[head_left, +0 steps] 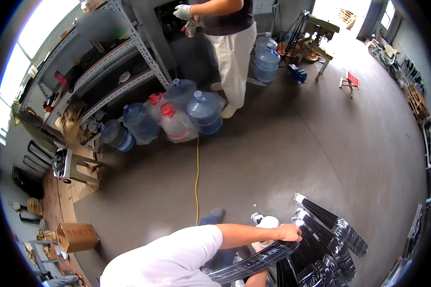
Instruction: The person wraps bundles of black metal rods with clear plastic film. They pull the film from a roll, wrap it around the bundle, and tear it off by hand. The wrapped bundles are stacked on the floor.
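A long bundle of black strips (249, 266), wrapped in shiny clear film, slants across the lower middle in front of me. My left hand (289, 233) is closed around its upper right end, the fingers bent over the edge. Behind the bundle, my right hand (258, 246) shows only in part. It grips the lower end of a white roll (268, 223), which looks like stretch film. Just right of my hands, several more black bundles (328, 239) lie side by side, their ends wound in film.
Beyond a yellow cord (197, 182) on the floor stand water jugs (205, 115) before a metal shelf (115, 57). A person in white trousers (234, 62) and gloves stands there. A carton (78, 237) and a stool (79, 167) are at left, a red folding stool (351, 80) far right.
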A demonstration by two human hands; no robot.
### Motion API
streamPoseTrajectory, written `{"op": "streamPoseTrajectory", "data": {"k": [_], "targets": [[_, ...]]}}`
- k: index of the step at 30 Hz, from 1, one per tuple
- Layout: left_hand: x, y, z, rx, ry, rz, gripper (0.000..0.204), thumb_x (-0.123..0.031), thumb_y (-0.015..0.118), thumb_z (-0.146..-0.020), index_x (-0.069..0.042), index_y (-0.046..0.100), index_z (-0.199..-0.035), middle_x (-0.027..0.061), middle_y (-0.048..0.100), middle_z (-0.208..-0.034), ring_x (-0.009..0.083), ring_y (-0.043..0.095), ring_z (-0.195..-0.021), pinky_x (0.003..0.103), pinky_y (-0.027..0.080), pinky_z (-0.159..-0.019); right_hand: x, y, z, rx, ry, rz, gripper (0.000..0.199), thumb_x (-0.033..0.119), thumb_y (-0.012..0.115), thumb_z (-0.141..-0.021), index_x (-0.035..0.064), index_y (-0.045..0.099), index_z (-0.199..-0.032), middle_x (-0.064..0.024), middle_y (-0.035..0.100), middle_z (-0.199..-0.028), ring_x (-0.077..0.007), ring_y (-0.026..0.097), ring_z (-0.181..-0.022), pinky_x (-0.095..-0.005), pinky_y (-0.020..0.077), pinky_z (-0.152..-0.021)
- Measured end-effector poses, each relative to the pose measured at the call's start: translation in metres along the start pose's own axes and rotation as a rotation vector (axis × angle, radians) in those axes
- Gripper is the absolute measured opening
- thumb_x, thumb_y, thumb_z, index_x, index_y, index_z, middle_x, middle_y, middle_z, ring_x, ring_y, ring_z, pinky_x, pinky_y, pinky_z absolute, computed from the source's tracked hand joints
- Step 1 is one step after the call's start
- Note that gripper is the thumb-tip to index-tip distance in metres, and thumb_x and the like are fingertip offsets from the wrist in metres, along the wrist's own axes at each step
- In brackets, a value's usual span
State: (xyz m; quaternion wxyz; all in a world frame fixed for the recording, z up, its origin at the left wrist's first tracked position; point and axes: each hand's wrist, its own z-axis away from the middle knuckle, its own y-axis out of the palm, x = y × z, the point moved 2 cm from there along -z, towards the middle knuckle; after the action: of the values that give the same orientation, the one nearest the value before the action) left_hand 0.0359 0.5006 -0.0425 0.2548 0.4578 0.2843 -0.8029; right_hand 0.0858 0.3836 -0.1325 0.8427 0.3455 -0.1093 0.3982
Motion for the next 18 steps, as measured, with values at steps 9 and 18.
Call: {"op": "streamPoseTrajectory", "data": {"k": [9,18], "targets": [[-0.009,0.027,-0.004,-0.010,-0.010,-0.037,0.039,-0.041,0.050,-0.075,-0.012,0.065,-0.097,0.0159,0.063,-0.094,0.0310,0.058,-0.092,0.041,0.045,-0.080,0.005,-0.006,0.023,-0.022,-0.070,-0.054,0.041,0.041,0.044,-0.086,0.0096,0.053,-0.111,-0.0043,0.060,-0.098,-0.0215,0.058,-0.085,-0.0351,0.0495,-0.072],[-0.015,0.039,0.006,-0.046,-0.107,-0.138,0.043,-0.047,0.046,-0.078,-0.014,0.062,-0.102,0.0143,0.062,-0.099,0.0302,0.058,-0.095,0.041,0.045,-0.081,0.017,0.005,0.029,-0.006,-0.094,-0.073,0.040,0.040,0.044,-0.086,0.0088,0.054,-0.110,-0.0047,0.060,-0.097,-0.0213,0.059,-0.084,-0.0347,0.0497,-0.071]]}}
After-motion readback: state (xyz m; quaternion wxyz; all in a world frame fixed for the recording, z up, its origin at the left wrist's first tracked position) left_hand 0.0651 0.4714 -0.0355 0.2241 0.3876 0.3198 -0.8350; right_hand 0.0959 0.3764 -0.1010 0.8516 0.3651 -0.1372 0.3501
